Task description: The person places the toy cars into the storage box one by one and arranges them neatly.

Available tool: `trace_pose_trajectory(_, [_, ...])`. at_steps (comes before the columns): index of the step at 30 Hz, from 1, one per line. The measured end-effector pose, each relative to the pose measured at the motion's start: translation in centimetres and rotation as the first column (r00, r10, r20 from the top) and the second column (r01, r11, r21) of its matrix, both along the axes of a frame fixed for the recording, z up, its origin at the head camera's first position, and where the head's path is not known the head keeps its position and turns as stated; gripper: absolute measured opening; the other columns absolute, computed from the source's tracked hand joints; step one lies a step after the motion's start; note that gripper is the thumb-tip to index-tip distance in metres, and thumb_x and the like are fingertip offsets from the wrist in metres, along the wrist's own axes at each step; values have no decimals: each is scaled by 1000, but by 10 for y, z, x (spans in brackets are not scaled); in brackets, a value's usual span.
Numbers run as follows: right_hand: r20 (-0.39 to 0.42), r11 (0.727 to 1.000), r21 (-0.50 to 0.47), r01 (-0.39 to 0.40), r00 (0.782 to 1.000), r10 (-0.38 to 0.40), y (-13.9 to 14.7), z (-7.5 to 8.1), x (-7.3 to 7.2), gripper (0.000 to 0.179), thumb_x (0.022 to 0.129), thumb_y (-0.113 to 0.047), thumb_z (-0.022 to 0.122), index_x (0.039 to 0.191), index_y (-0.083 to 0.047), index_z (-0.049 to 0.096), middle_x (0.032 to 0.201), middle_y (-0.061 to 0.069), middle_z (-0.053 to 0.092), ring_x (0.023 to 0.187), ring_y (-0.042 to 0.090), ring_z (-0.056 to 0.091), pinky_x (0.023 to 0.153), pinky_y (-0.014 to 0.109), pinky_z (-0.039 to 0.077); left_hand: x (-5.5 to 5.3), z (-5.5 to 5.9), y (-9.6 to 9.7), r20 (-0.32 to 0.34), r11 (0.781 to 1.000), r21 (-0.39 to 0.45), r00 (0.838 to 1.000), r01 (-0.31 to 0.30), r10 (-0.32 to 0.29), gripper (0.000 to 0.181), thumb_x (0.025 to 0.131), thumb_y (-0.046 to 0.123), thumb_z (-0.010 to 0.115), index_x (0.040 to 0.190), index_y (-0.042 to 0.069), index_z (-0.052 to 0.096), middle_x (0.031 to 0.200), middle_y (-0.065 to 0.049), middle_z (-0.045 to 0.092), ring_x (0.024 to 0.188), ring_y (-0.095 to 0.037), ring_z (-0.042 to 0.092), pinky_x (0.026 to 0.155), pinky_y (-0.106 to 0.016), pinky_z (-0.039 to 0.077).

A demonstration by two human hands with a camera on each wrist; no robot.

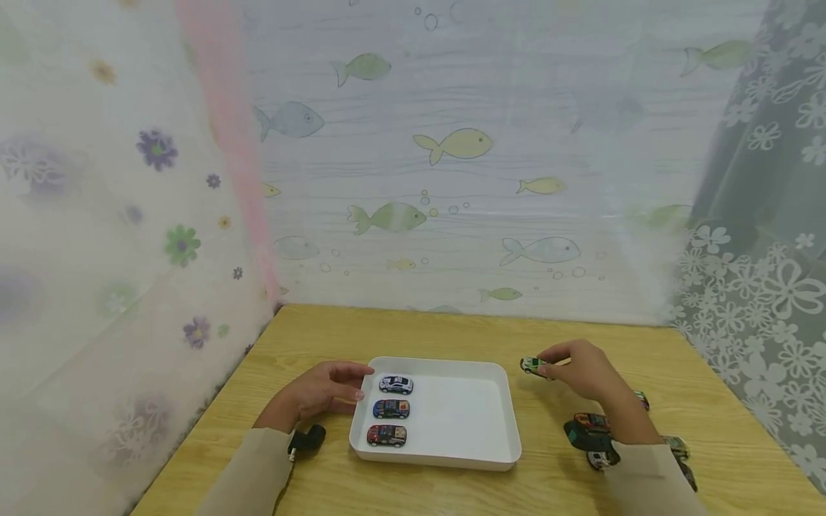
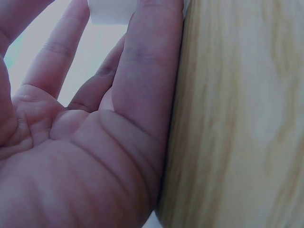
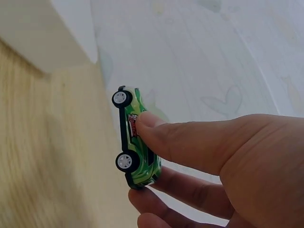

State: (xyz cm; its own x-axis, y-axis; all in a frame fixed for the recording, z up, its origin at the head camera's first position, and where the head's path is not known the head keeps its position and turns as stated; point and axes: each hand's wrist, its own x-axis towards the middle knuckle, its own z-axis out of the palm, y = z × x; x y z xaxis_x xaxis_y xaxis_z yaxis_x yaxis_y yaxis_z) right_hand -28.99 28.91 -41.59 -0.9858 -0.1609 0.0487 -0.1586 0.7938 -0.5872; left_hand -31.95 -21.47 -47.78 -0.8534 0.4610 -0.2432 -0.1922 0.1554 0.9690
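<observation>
My right hand pinches a green toy car between thumb and fingers, lifted above the table to the right of a white tray. Against the tray's left side rests my left hand, its fingers extended and the edge of the palm on the wood. Inside the tray, a column of toy cars lines the left part: a white one at the back, a blue one in the middle and a red one in front.
More toy cars lie in a group by the right forearm, among them an orange-red one and a white-and-black one, partly hidden by the arm. Fish-patterned sheeting hangs behind the wooden table.
</observation>
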Motion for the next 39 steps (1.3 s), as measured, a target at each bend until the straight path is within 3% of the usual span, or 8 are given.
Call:
trace_pose_trajectory(14, [-24,989,-141,-45,999,42,-35,11,-12,32,95,-32,76,120,-13,78,126,15,72,96,22,74,87,50,60,0,-1,1,2,1000,9,1000,-6,6,56,88,6,81,142,7,63,144,-13,61,123,-25,64,97,-47,60])
trace_pose_trajectory(22, [-39,985,-172,-28,999,22,-57,14,-18,29,91,-35,80,113,-16,81,125,14,72,96,22,71,80,42,60,-1,-2,1,4,1000,6,1000,-8,8,56,89,7,81,142,8,63,145,-13,60,124,-26,64,97,-47,60])
trace_pose_trajectory(29, [-56,986,-157,-61,997,53,-79,7,-21,21,89,-31,83,106,-19,83,119,8,75,111,30,68,84,45,60,-1,1,1,4,1000,1,1000,-2,2,57,90,8,80,143,7,61,145,-14,59,124,-25,63,98,-46,59])
trace_pose_trajectory(39, [-33,987,-152,-51,998,47,-112,-8,-21,8,86,-21,85,94,-22,84,98,-5,77,95,19,66,73,33,56,1,1,1,-1,1000,-3,1000,1,-1,56,89,9,81,142,9,63,143,-12,61,123,-25,64,97,-47,60])
